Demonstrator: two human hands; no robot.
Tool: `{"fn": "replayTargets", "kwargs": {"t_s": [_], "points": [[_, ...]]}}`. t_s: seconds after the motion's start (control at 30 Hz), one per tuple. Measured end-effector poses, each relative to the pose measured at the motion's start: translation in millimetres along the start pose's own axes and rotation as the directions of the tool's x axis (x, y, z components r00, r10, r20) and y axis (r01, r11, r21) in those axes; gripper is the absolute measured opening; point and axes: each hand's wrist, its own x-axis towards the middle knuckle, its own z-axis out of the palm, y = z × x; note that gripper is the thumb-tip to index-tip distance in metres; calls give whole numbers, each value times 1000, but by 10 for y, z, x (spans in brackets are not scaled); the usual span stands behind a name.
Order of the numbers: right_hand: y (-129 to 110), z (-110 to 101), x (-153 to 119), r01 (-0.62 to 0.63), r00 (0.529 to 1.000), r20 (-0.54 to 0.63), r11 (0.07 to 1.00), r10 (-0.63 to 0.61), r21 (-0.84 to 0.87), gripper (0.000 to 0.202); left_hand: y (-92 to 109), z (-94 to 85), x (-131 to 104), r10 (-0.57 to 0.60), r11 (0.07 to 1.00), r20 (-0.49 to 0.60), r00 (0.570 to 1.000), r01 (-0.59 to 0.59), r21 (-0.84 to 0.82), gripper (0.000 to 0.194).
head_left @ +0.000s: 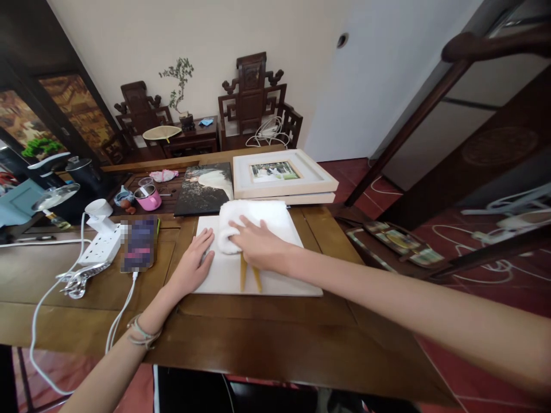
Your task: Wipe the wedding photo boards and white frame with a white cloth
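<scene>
The left hand (197,259) lies open, gripping nothing, at the left side of the flat pale board (224,280). On the board, 2 slender yellow strips (243,274) point nearward. The right hand (257,242), fingers spread, presses unclenched on the fluffy white cloth (269,213), its long axis left-to-right across the board's far part. Beyond sit 2 stacked frames (315,182).

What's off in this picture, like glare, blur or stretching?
Head view: wide-angle stretch toward the edges, the right arm especially; the white cloth nearly washed out; a pixelated patch over the phone; soft sheen on the table's left; fine detail somewhat smeary.
</scene>
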Motion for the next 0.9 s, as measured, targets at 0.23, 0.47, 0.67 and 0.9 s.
{"fn": "replayTargets", "kwargs": {"t_s": [0.23, 0.47, 0.67, 0.9], "points": [[-314, 150, -412, 121, 992, 45, 992, -119, -42, 48, 1, -3, 4, -8, 1000, 11, 1000, 8, 17, 49], [-497, 124, -720, 197, 956, 212, 979, -204, 55, 53, 2, -6, -2, 9, 1000, 9, 1000, -9, 7, 47], [-190, 39, -278, 92, 995, 42, 996, -91, -16, 55, 12, 0, 4, -10, 1000, 16, 1000, 10, 10, 50], [-273, 3, 39, -14, 1000, 11, 998, 15, -63, 53, 11, -26, 6, -49, 994, -27, 998, 47, -99, 47]]}}
